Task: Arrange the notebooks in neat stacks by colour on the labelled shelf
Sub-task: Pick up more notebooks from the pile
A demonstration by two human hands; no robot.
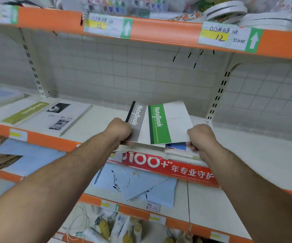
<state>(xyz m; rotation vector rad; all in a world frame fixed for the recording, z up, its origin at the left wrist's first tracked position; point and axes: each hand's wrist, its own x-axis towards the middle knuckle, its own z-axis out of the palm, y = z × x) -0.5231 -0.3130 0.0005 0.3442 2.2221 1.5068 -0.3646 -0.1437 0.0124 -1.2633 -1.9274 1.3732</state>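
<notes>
1. Left hand (119,131): I log the fingers curled tight round the near left edge of the grey-banded notebook (138,123). Its cover reads "NoteBook", and a black strip runs along its left side.
2. Right hand (201,137): fingers curled, pinching the near right corner of the green-banded notebook (168,123). I cannot tell whether this hand also catches the books beneath.
3. Between the two hands, the green-banded cover's left edge lies over the grey-banded one. Both are raised a little off what lies below, and their far ends fan apart.
4. Directly under the grip is a stack of notebooks (182,153) at the front edge of the middle shelf (247,142). A blue cover (176,146) shows just beside the right hand's fingers.
5. Well out to the left of the left hand, a white notebook with black photographs (66,116) lies flat on the same shelf. An olive-banded notebook (26,112) sits just beside it, further left.
6. Just below the grip, a red banner (176,168) with white lettering runs along the shelf front.
7. Further below, on the lower shelf, pale blue notebooks (134,181) overlap loosely at angles.
8. Above the grip, the upper shelf's orange lip carries price labels (106,26) with a handwritten 12. White tape rolls (229,9) sit on top, towards the right.
</notes>
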